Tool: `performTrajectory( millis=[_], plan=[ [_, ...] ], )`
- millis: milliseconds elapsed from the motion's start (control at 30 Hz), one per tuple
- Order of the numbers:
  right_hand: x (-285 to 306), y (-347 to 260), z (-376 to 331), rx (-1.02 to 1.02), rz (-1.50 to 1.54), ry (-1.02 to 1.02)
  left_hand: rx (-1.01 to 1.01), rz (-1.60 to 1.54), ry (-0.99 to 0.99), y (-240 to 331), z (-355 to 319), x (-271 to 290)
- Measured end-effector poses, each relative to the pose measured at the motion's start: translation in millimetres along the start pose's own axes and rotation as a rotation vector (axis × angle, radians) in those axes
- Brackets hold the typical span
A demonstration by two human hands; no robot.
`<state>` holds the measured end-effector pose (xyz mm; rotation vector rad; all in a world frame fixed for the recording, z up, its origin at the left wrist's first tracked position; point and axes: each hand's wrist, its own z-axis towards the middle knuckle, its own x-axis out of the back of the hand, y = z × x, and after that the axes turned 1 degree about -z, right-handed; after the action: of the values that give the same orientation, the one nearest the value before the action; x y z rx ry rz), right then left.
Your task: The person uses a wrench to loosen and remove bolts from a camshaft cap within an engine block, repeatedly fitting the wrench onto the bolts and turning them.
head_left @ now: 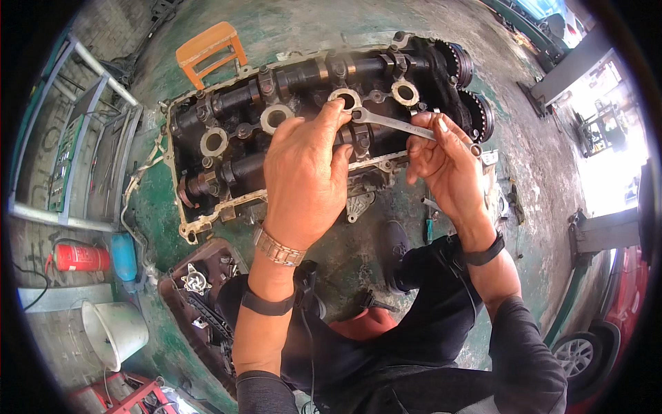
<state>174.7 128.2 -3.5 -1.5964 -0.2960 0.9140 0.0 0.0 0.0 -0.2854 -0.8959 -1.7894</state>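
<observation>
A silver combination wrench (396, 125) lies across the top of a dark engine cylinder head (303, 77), its open-jaw end near a round tan-ringed hole. My right hand (452, 172) grips the wrench near its ring end between thumb and fingers. Over the middle of the cylinder head, my left hand (307, 183) reaches with its index finger to the jaw end, the thumb apart from it. The other left fingers are partly hidden behind the hand. Camshafts run along both sides of the head, with two toothed cam gears (477, 116) at its right end.
A wooden stool (208, 50) stands behind the cylinder head. To the lower left sits a brown tray (181, 303) of metal parts, beside a white bucket (114, 334), a red fire extinguisher (81, 257) and a blue canister (123, 255). A screwdriver (429, 224) lies near my foot.
</observation>
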Motion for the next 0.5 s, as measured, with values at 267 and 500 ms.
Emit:
performTrajectory(
  millis=[267, 500],
  plan=[
    [-10, 12, -6, 0.010, 0.034, 0.023, 0.003, 0.003, 0.005, -1, -1, 0],
    [-11, 14, -6, -0.006, 0.152, 0.019, -0.003, -0.012, 0.012, 0, 1, 0]
  ],
)
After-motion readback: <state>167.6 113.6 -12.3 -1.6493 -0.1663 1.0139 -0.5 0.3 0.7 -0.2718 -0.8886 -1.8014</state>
